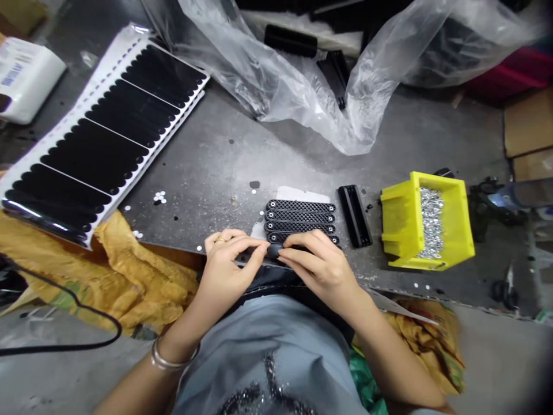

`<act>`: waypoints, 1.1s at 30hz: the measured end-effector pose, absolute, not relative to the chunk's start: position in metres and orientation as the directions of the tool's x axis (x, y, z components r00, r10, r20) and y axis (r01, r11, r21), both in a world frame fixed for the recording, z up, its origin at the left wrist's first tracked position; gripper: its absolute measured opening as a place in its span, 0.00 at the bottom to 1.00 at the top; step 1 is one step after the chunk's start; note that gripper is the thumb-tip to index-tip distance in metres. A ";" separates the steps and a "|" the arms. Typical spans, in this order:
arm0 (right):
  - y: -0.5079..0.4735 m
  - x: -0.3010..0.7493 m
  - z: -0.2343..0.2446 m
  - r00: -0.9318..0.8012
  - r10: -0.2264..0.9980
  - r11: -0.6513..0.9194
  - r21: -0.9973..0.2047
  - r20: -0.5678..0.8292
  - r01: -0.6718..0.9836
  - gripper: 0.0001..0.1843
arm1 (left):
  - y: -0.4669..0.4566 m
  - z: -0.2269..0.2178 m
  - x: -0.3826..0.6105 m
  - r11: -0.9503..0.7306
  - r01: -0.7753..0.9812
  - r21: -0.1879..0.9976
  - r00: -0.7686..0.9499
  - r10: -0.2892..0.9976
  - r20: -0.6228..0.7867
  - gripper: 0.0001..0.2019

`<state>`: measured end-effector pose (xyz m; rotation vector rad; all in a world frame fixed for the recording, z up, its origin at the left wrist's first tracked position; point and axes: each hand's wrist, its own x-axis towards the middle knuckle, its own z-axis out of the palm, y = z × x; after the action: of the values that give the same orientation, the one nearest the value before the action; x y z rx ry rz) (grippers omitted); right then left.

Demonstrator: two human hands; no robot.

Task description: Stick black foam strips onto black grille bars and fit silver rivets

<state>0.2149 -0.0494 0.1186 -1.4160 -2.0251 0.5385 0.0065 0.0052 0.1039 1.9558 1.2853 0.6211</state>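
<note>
At the table's near edge, my left hand [233, 253] is closed, thumb and index finger pinched at the left side of a small dark piece with a rounded end [273, 250]. My right hand [324, 265] has its fingertips closed on the right side of that piece, and the hand covers the rest of it. Just beyond the fingers lies a row of black bars with a crosshatched face [301, 216], a metal-looking fastener in each visible end. They rest partly on a white sheet [302, 195]. A black channel-shaped bar [355, 216] lies to their right.
A yellow bin [397, 225] of small metal parts [431, 225] stands right. Sheets of black rounded strips [99, 135] lie left. Clear plastic wrap [302, 92] spreads across the back. Scissors [506, 291] lie far right; a yellow sack [129, 276] sits below the left edge.
</note>
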 end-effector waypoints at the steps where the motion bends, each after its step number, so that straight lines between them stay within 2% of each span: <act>1: -0.048 0.214 0.119 -0.243 0.940 0.341 -0.630 0.239 0.698 0.11 | 0.006 0.103 0.007 -0.255 0.582 0.772 0.389 0.921 0.011 0.06; 6: -0.049 0.216 0.127 -0.284 0.923 0.384 -0.580 0.259 0.719 0.10 | 0.010 0.102 0.009 -0.230 0.578 0.783 0.391 0.920 -0.018 0.06; 8: -0.057 0.226 0.134 -0.240 0.940 0.338 -0.579 0.242 0.742 0.10 | 0.011 0.102 0.009 -0.222 0.577 0.786 0.391 0.920 -0.027 0.06; 10: -0.066 0.241 0.138 -0.106 0.976 0.204 -0.630 0.190 0.749 0.11 | 0.011 0.102 0.008 -0.224 0.576 0.786 0.393 0.919 -0.026 0.06; 13: -0.076 0.260 0.138 0.067 0.992 0.035 -0.748 0.105 0.663 0.07 | 0.012 0.103 0.006 -0.238 0.573 0.784 0.400 0.916 -0.014 0.06; 16: -0.077 0.266 0.130 0.099 0.991 0.017 -0.807 0.093 0.590 0.06 | 0.013 0.103 0.006 -0.258 0.582 0.771 0.401 0.916 0.004 0.06; 20: -0.072 0.264 0.121 0.060 0.989 0.077 -0.819 0.135 0.569 0.06 | 0.015 0.101 0.005 -0.281 0.600 0.749 0.404 0.915 0.020 0.07; 24: -0.076 0.266 0.120 0.018 0.985 0.118 -0.742 0.173 0.660 0.09 | 0.016 0.100 0.001 -0.323 0.615 0.719 0.423 0.905 0.045 0.07; 26: -0.087 0.271 0.124 0.109 0.967 0.069 -0.643 0.232 0.763 0.13 | 0.011 0.104 0.002 -0.369 0.640 0.673 0.412 0.905 0.104 0.07; 28: -0.104 0.277 0.130 0.214 0.935 -0.015 -0.573 0.282 0.820 0.18 | 0.002 0.112 0.009 -0.452 0.636 0.626 0.411 0.884 0.221 0.04; 30: -0.123 0.281 0.134 0.189 0.955 -0.039 -0.530 0.231 0.847 0.19 | -0.011 0.119 0.024 -0.578 0.550 0.602 0.508 0.804 0.309 0.02; 33: -0.143 0.283 0.137 0.033 0.993 0.035 -0.535 0.117 0.844 0.14 | -0.028 0.126 0.056 -0.705 0.385 0.595 0.714 0.637 0.292 0.12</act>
<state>0.2825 -0.1425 0.1375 -1.8532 -1.8548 0.4219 0.0555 -0.0276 0.1263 2.4165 0.7795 0.6694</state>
